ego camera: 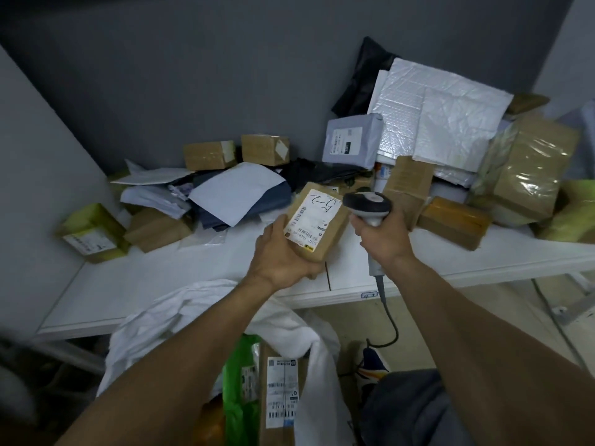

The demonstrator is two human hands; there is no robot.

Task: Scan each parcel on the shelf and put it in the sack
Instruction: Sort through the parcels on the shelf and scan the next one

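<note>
Bare shelf (pixel 154 278) front-left; clutter of mailers (pixel 225 194) behind, stacked boxes (pixel 528 175) crowding right; sack (pixel 322 375) mouth open below front edge.

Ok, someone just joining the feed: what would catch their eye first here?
The hands at centre: the left hand holds a small brown box with a handwritten label, and the right hand holds a grey scanner beside it. Behind, boxes and mailers clutter the white shelf; below, a white sack holds a labelled carton.

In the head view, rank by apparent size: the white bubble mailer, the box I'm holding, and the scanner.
Largest: white bubble mailer, though farthest away.
Middle: box in the left hand.
Smallest: scanner in the right hand, handle partly hidden by it.
</note>
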